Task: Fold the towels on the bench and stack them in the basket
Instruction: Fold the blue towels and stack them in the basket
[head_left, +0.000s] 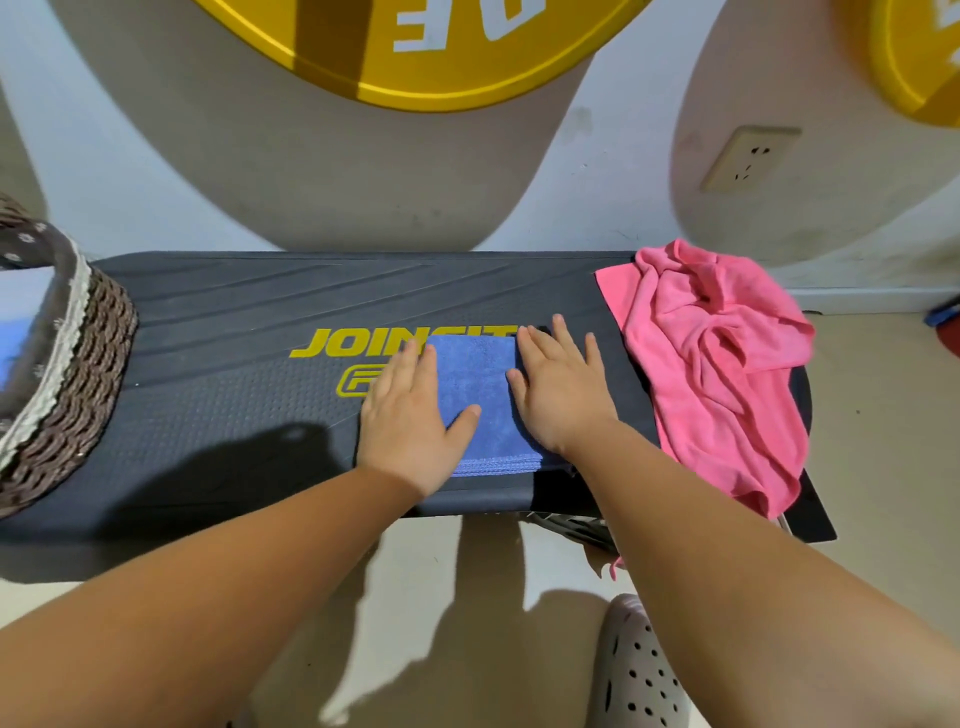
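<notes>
Smoothing is the step we judge to be in hand: our left hand (410, 415) and right hand (558, 387) lie flat with straight fingers, grasping nothing, pressing either side of the folded blue towel (478, 395) at the middle of the worktop (223, 374). Next we probably lift it, keeping the fold closed, into the wicker basket (78, 374) at the far left. The crumpled pink towel (717, 364) waits unfolded at the right end.
</notes>
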